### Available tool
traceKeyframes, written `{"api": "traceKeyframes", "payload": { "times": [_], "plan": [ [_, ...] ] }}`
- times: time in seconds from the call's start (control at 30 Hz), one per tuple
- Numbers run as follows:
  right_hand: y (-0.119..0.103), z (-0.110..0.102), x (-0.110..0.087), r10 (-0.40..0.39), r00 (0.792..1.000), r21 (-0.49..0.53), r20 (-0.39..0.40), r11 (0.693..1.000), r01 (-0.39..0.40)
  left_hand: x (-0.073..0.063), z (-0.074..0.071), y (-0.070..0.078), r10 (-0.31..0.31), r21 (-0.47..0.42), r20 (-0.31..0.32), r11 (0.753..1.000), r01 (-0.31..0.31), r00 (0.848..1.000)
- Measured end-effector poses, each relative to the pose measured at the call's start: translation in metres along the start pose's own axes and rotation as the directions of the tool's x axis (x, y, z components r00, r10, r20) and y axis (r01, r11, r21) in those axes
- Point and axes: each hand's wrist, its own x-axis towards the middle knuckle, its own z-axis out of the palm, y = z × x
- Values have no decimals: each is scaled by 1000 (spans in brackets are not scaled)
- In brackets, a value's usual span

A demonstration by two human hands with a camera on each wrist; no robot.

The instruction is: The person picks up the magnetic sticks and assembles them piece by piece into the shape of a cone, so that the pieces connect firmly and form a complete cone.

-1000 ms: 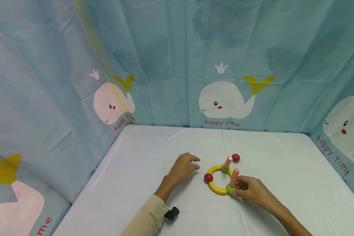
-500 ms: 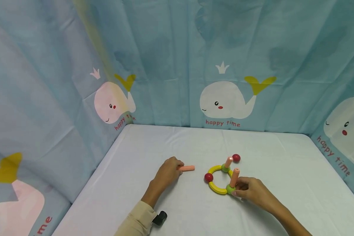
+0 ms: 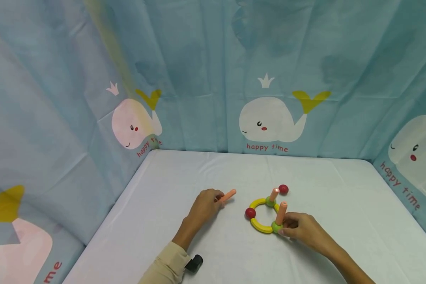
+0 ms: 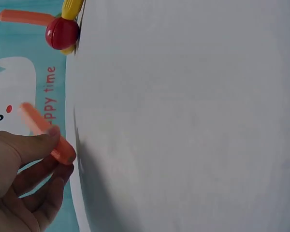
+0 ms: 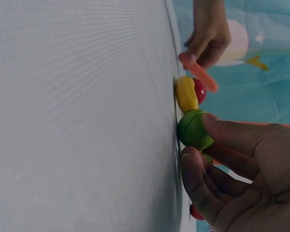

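Observation:
A ring of yellow curved pieces (image 3: 261,226) lies on the white table, joined by green balls (image 3: 277,227) and a red ball (image 3: 250,213). Two orange sticks (image 3: 281,213) stand upright in the green balls. My right hand (image 3: 305,230) pinches the near green ball between thumb and fingers; the right wrist view shows the thumb on that ball (image 5: 194,129). To the left of the ring, my left hand (image 3: 204,205) holds a loose orange stick (image 3: 228,195) by one end, tilted upward. In the left wrist view, thumb and fingertips grip this stick (image 4: 38,123) near its lower end.
A separate red ball (image 3: 283,189) lies just behind the ring. The white tabletop (image 3: 184,173) meets a blue curtain (image 3: 198,79) with whale prints at the back and sides. A black wrist camera (image 3: 194,263) sits by the left sleeve.
My left hand reached back to the left, took hold of an orange stick, and has now tilted its free end up. The right hand keeps its hold on the green ball.

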Motion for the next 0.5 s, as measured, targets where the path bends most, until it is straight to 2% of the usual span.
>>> {"api": "traceKeyframes", "payload": {
  "times": [0.17, 0.37, 0.5],
  "plan": [
    [2, 0, 0, -14, 1000, 1, 2, 1000, 14, 2, 6, 16, 17, -102, -19, 995, -19, 1000],
    [3, 0, 0, -14, 1000, 6, 4, 1000, 14, 4, 9, 39, 100, -181, -41, 978, -106, 994],
    [2, 0, 0, -6, 1000, 1, 0, 1000, 6, 4, 12, 54, 147, -204, -32, 967, -151, 989]
  ]
}}
